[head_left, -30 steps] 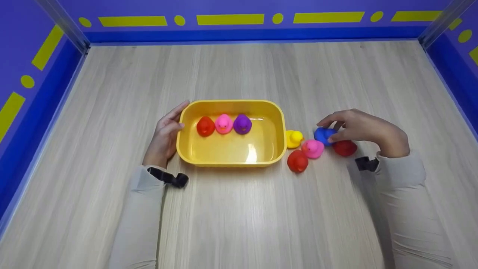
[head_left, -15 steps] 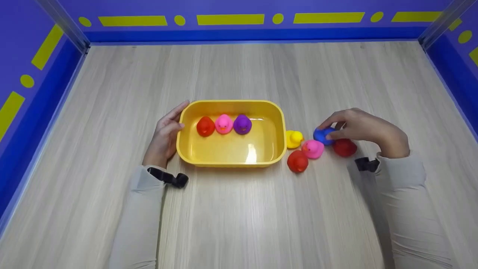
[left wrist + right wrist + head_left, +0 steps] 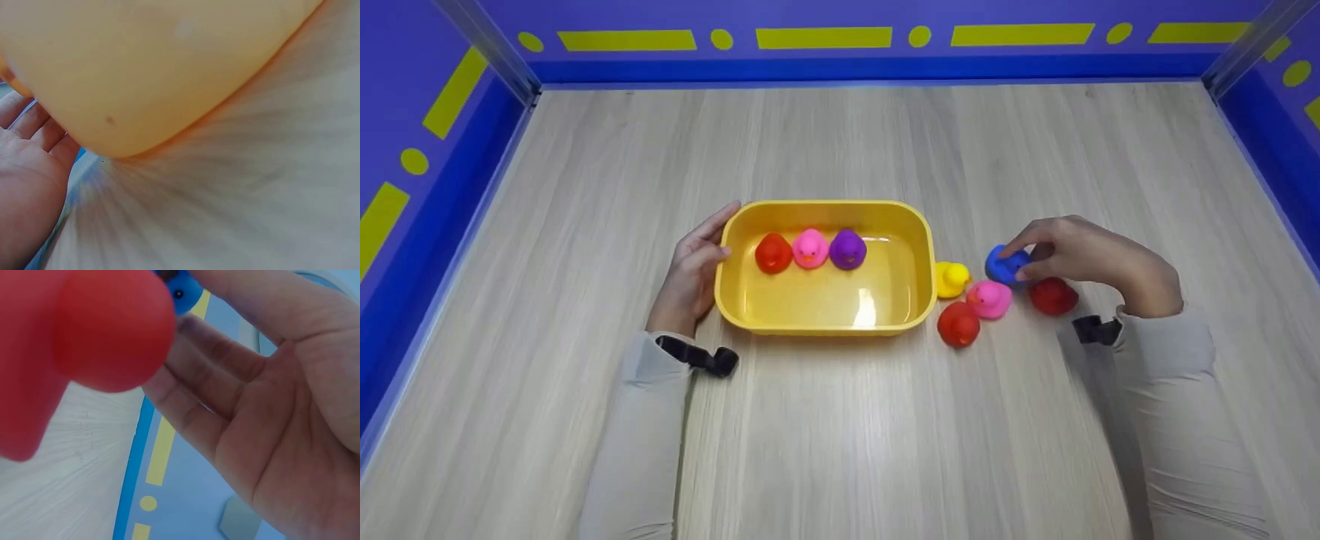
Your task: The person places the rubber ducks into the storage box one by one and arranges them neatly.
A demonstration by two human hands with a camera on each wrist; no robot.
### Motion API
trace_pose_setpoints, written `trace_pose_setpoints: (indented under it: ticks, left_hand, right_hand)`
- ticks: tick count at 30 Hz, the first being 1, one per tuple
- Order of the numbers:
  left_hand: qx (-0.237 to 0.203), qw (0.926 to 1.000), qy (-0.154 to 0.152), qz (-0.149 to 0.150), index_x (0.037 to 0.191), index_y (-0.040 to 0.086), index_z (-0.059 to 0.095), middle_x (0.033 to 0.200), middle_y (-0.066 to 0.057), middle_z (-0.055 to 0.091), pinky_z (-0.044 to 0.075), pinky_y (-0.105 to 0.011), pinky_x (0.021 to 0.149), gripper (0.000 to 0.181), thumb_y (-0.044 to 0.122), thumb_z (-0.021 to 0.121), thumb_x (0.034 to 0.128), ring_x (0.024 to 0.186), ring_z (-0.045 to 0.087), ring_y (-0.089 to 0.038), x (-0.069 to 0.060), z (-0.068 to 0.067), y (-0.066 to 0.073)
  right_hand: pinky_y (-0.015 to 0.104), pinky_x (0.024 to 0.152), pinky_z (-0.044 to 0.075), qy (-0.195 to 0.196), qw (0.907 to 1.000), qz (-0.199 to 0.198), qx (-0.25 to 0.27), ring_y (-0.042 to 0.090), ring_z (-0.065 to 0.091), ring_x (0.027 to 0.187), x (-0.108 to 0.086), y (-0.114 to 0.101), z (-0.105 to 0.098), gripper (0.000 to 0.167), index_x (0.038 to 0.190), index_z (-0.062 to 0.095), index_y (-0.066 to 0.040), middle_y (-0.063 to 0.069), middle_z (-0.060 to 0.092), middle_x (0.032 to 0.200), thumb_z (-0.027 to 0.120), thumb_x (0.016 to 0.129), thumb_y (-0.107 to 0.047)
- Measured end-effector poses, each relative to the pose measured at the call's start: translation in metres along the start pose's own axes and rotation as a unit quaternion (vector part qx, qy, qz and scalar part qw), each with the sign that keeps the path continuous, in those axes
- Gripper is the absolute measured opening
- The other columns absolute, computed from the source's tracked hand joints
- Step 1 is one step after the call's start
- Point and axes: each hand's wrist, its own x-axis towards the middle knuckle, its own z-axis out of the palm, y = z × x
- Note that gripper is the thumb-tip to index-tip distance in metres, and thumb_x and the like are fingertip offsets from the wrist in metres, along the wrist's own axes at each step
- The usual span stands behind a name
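Blue duck (image 3: 999,265) shifted slightly toward yellow tub (image 3: 799,304), pinched by right hand (image 3: 1095,259) right of it, lift unclear; left hand (image 3: 688,271) spread against tub's left side; three ducks (image 3: 811,249) inside, four others (image 3: 988,299) outside, right.

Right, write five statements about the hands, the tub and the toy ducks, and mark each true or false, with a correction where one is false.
1. The left hand touches the left end of the yellow tub. True.
2. A red duck, a pink duck and a purple duck sit in the tub. True.
3. The right hand pinches the purple duck. False: it pinches the blue duck.
4. In the head view, the purple duck is at the left end of the row in the tub. False: it is at the right end.
5. A second pink duck is on the table, outside the tub. True.
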Motion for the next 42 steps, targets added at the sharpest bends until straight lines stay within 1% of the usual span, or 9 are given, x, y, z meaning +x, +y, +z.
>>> trace_pose_setpoints:
  ticks: [7,13,18,24,29,35,42]
  left_hand:
    - [-0.001,1.0000,-0.004,0.001,0.144,-0.004,0.037,0.136,-0.007,0.054,0.045,-0.029,0.104,0.063,-0.009,0.036,0.0810,0.124,0.050,-0.021,0.000,0.000,0.000]
    - [-0.001,1.0000,-0.003,0.001,0.144,-0.004,0.038,0.134,-0.007,0.056,0.046,-0.029,0.102,0.063,-0.009,0.036,0.0806,0.122,0.051,-0.021,0.000,-0.001,-0.001]
    - [-0.001,1.0000,-0.002,0.001,0.144,-0.004,0.037,0.135,-0.006,0.056,0.045,-0.030,0.104,0.064,-0.010,0.036,0.0807,0.124,0.050,-0.021,-0.001,-0.001,0.000]
    - [-0.002,1.0000,-0.004,0.000,0.144,-0.004,0.037,0.136,-0.006,0.055,0.045,-0.030,0.104,0.063,-0.010,0.035,0.0811,0.125,0.049,-0.021,0.000,0.000,0.000]
    - [-0.006,1.0000,-0.004,0.001,0.144,-0.004,0.037,0.134,-0.006,0.056,0.046,-0.030,0.103,0.063,-0.011,0.035,0.0811,0.124,0.050,-0.021,0.000,0.000,0.000]
    - [-0.005,1.0000,0.000,-0.001,0.145,-0.006,0.035,0.133,-0.005,0.056,0.045,-0.029,0.104,0.064,-0.011,0.034,0.0808,0.124,0.050,-0.020,0.000,0.001,0.001]
    - [-0.005,1.0000,0.000,-0.001,0.145,-0.007,0.034,0.133,-0.005,0.056,0.046,-0.028,0.103,0.065,-0.011,0.034,0.0802,0.123,0.050,-0.020,0.001,0.001,0.000]
  right_hand:
    - [0.050,0.090,0.053,0.000,1.0000,0.004,0.002,0.029,0.063,0.101,0.001,-0.002,-0.001,0.036,0.120,0.068,-0.008,0.014,0.064,0.120,0.069,0.085,-0.005]
    - [0.050,0.090,0.053,0.005,0.9999,-0.014,-0.003,0.030,0.064,0.101,0.001,-0.005,-0.002,0.038,0.121,0.067,-0.008,0.014,0.065,0.119,0.068,0.083,0.001]
    - [0.046,0.087,0.055,0.022,0.9990,-0.033,-0.018,0.026,0.066,0.095,0.002,-0.008,-0.004,0.037,0.118,0.069,-0.009,0.012,0.067,0.114,0.068,0.083,0.004]
    - [0.040,0.083,0.057,0.035,0.9975,-0.050,-0.035,0.021,0.066,0.089,0.003,-0.013,-0.007,0.037,0.116,0.070,-0.009,0.009,0.069,0.110,0.068,0.082,0.005]
    - [0.040,0.084,0.057,0.043,0.9963,-0.066,-0.035,0.023,0.068,0.091,0.003,-0.019,-0.011,0.037,0.116,0.070,-0.009,0.010,0.069,0.110,0.068,0.082,0.005]
    - [0.040,0.084,0.057,0.049,0.9946,-0.077,-0.050,0.021,0.066,0.090,0.005,-0.026,-0.013,0.037,0.116,0.071,-0.010,0.008,0.069,0.106,0.070,0.081,0.004]
    - [0.042,0.085,0.056,0.046,0.9935,-0.085,-0.061,0.024,0.068,0.094,0.009,-0.035,-0.017,0.037,0.115,0.071,-0.010,0.008,0.069,0.107,0.072,0.080,0.002]
